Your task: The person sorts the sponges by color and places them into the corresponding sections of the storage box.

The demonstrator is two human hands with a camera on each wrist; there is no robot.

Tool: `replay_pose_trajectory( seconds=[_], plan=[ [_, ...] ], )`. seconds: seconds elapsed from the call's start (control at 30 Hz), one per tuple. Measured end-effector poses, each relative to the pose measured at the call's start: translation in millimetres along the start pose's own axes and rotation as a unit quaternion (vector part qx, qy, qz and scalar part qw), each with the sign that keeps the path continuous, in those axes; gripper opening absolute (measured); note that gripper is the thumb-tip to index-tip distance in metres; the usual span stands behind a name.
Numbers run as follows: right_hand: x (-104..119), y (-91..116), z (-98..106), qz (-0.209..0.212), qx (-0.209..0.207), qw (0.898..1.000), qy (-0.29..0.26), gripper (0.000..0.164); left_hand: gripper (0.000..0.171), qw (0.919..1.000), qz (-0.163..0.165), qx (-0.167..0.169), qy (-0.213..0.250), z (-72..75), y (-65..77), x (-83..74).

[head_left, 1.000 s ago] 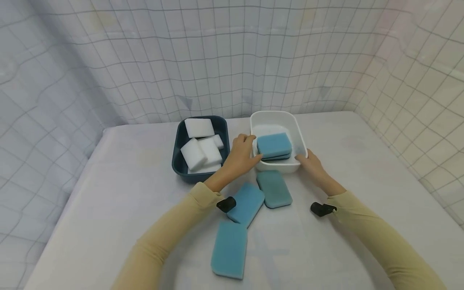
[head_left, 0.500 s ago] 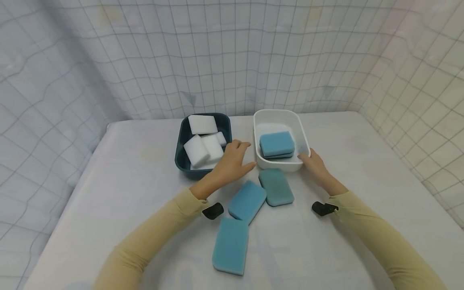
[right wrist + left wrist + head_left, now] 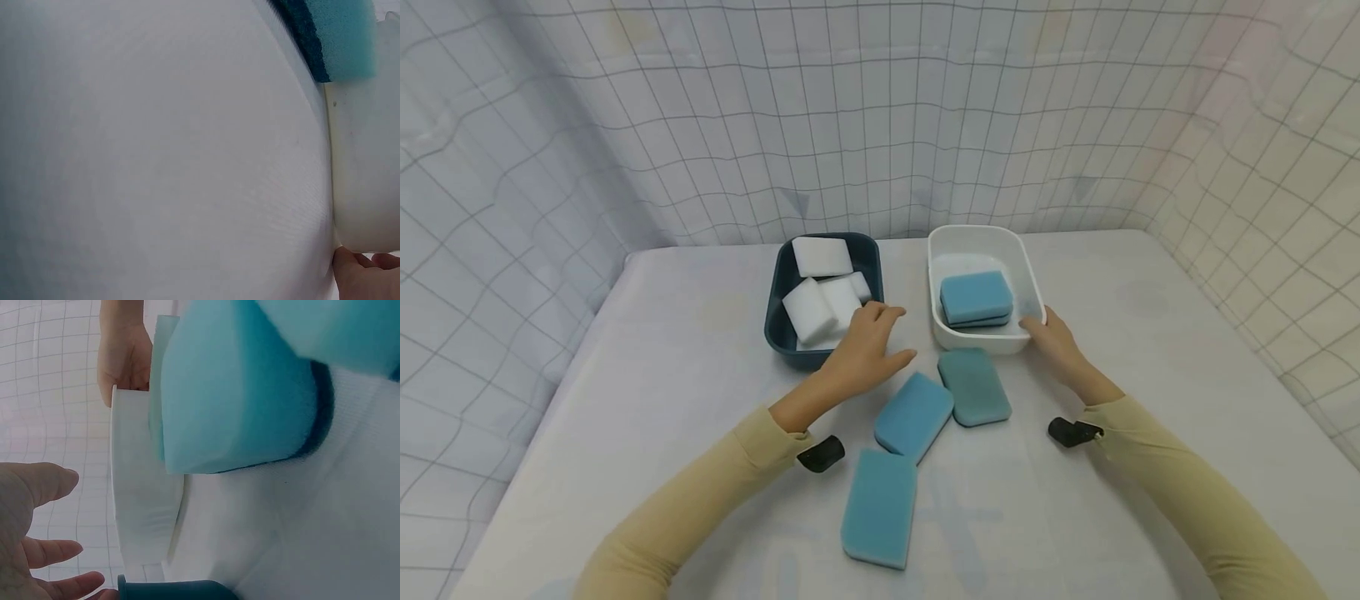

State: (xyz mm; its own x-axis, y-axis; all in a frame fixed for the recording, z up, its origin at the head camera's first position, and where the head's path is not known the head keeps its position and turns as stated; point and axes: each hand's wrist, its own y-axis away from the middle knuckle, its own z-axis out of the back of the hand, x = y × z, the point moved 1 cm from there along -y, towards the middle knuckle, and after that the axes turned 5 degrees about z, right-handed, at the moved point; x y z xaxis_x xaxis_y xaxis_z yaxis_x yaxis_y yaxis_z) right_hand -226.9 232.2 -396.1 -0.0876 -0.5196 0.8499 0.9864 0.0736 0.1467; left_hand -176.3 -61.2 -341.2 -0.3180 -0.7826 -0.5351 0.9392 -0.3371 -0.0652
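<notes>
My left hand (image 3: 859,354) is held with fingers spread beside the near right corner of a dark blue tub (image 3: 778,337), and nothing is between its fingers. White sponge blocks (image 3: 808,312) fill that tub. With thumb and fingers, my right hand (image 3: 1060,348) grips the near right corner of a white tub (image 3: 936,275). Blue sponges (image 3: 976,293) lie stacked inside it. In front of the tubs lie a green-blue sponge (image 3: 974,387), a blue sponge (image 3: 914,417) and another blue sponge (image 3: 880,510). A dark scouring layer shows under one sponge (image 3: 231,400) in the left wrist view.
A white cloth covers the table (image 3: 700,350). Hanging white grid-patterned sheets (image 3: 880,125) stand behind it and at both sides. A small black device (image 3: 822,454) is on the left cuff and another black device (image 3: 1070,432) on the right cuff.
My left hand has let go of the white tub's left side and moved left and toward me, its fingers spreading. The right hand keeps its hold on the white tub.
</notes>
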Motion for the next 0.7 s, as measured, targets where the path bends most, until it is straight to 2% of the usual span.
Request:
replay_pose_trajectory(
  seconds=[0.1, 0.23, 0.33, 0.57, 0.7],
  plan=[
    [-1, -1, 1, 0.007, 0.002, 1.0, 0.0, 0.067, 0.057, 1.0, 0.007, 0.004, -0.002, 2.9, 5.8, 2.5],
    [-2, -2, 2, 0.011, 0.002, 1.0, -0.004, 0.067, 0.057, 1.0, -0.001, 0.003, -0.002, 5.8, 15.3, 5.0],
    [-2, -1, 2, 0.009, 0.002, 1.0, -0.006, 0.067, 0.057, 1.0, -0.009, -0.002, -0.002, 6.1, 24.4, 6.6],
    [-3, -1, 0, 0.007, 0.004, 1.0, -0.003, 0.066, 0.057, 0.9999, -0.005, -0.011, -0.01, 8.0, 46.7, 8.8],
    [-4, 0, 1, 0.005, 0.006, 1.0, -0.004, 0.067, 0.056, 0.9994, -0.02, -0.026, -0.006, 8.7, 57.3, 7.8]
  ],
)
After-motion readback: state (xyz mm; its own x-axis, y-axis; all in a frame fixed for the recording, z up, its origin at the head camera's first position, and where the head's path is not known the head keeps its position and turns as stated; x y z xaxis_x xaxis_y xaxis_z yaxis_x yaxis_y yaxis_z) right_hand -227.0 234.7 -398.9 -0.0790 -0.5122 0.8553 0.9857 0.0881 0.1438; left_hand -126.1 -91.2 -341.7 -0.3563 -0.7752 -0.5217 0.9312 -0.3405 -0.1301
